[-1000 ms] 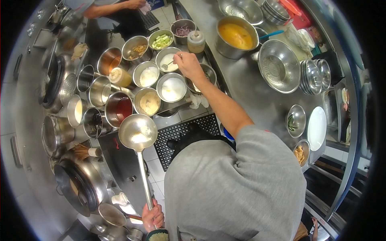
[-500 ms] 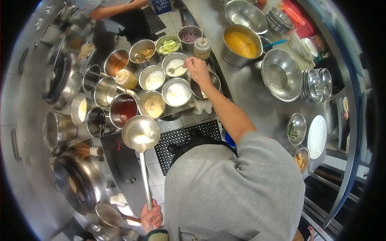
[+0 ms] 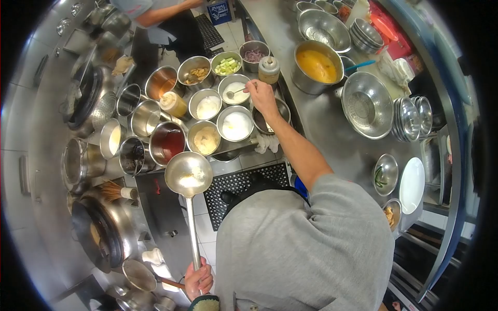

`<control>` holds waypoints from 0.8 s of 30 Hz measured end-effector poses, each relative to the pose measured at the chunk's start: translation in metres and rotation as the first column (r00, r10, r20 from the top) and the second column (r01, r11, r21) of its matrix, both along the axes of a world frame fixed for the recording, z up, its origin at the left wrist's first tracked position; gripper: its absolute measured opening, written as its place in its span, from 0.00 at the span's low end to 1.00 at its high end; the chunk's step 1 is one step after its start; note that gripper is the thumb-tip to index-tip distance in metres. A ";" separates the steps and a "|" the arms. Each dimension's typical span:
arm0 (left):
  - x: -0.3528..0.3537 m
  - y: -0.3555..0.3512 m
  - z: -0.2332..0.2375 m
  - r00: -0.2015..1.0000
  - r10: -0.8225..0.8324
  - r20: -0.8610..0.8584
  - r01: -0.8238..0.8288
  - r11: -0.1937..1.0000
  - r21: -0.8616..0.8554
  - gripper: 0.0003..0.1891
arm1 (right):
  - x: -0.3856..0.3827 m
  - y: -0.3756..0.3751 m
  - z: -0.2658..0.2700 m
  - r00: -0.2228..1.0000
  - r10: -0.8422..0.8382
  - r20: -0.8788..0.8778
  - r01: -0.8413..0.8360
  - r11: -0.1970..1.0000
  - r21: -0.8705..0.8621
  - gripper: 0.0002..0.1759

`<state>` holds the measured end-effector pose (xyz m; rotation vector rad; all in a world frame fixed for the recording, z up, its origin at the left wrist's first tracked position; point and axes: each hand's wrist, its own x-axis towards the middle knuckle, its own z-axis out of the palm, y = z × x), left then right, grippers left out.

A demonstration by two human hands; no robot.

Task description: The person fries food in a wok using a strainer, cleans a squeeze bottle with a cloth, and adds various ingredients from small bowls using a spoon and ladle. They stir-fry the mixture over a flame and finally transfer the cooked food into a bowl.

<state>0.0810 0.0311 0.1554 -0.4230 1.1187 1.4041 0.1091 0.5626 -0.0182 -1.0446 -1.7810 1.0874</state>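
A: Count for me, starting closest to the person.

B: One ladle (image 3: 189, 173), its bowl just beside the tubs; one small spoon (image 3: 231, 95); three tubs of white contents (image 3: 236, 127); one of tan contents (image 3: 206, 140); one of red liquid (image 3: 174, 145); two squeeze bottles (image 3: 173, 104) among the tubs; beyond them, one tub of green chunks (image 3: 227, 66) and one of purple slices (image 3: 254, 55).

A: And the hands?

B: The left hand (image 3: 198, 281) is closed, its fingers wrapped round the ladle's handle, low and near the body; the right hand (image 3: 261, 96) reaches out over the tubs, its fingertips pinching the end of the spoon; the spoon's head sits within the rim of the farthest white tub; whether it touches what is inside, I cannot tell.

A: What about the surfaces, and the room?

B: Nearest, a black mat (image 3: 228, 187) with holes lies on pale floor tiles (image 3: 207, 233); to the left are two dark woks (image 3: 85, 233); to the right runs a steel counter (image 3: 327, 150); on it stand one white oval plate (image 3: 412, 185), two small bowls, one with green pieces (image 3: 380, 177), and one pot of orange liquid (image 3: 317, 67); at the far end, another person's arm (image 3: 158, 16) shows, near one blue box (image 3: 219, 12).
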 end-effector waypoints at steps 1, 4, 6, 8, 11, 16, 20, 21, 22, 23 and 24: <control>0.001 -0.001 0.000 1.000 -0.001 0.000 0.001 1.000 -0.006 0.07 | -0.001 -0.001 0.000 1.000 -0.011 -0.019 0.011 1.000 -0.005 0.17; 0.002 0.000 0.000 1.000 -0.006 -0.010 0.006 1.000 -0.012 0.07 | -0.002 -0.001 -0.001 0.998 -0.019 -0.053 0.017 0.999 -0.028 0.17; 0.004 0.001 0.000 1.000 -0.008 -0.019 0.008 1.000 -0.004 0.07 | 0.000 0.001 -0.004 0.998 -0.017 -0.056 0.014 0.998 -0.056 0.18; 0.004 0.002 0.001 1.000 -0.010 -0.010 0.010 1.000 -0.007 0.07 | 0.001 0.003 -0.006 0.999 -0.020 -0.051 0.015 0.995 -0.094 0.18; 0.004 0.003 0.002 1.000 -0.010 -0.014 0.010 1.000 0.006 0.07 | 0.006 0.004 -0.002 1.000 -0.019 -0.019 0.016 0.993 -0.117 0.19; 0.004 0.002 -0.001 0.999 -0.016 -0.029 0.016 1.000 0.005 0.08 | 0.015 0.009 0.002 0.997 -0.064 -0.040 0.055 0.980 -0.192 0.18; 0.006 0.000 -0.005 1.000 0.000 -0.028 0.000 1.000 0.007 0.10 | 0.020 0.026 -0.018 0.981 -0.081 -0.175 0.031 0.963 -0.268 0.18; 0.005 0.000 -0.005 1.000 0.001 -0.025 -0.001 1.000 0.005 0.10 | 0.021 0.028 -0.020 0.974 -0.092 -0.207 0.026 0.954 -0.299 0.18; 0.005 0.000 -0.005 1.000 -0.018 -0.020 0.018 1.000 0.006 0.09 | 0.026 0.022 -0.003 0.977 -0.095 -0.190 0.029 0.945 -0.325 0.17; 0.004 0.001 -0.003 0.999 -0.038 -0.014 0.038 0.999 0.007 0.09 | 0.028 0.023 -0.004 0.972 -0.096 -0.212 0.021 0.944 -0.329 0.17; 0.003 0.002 -0.002 0.998 -0.058 -0.007 0.058 0.998 0.009 0.08 | 0.031 0.025 -0.006 0.968 -0.096 -0.233 0.014 0.943 -0.332 0.17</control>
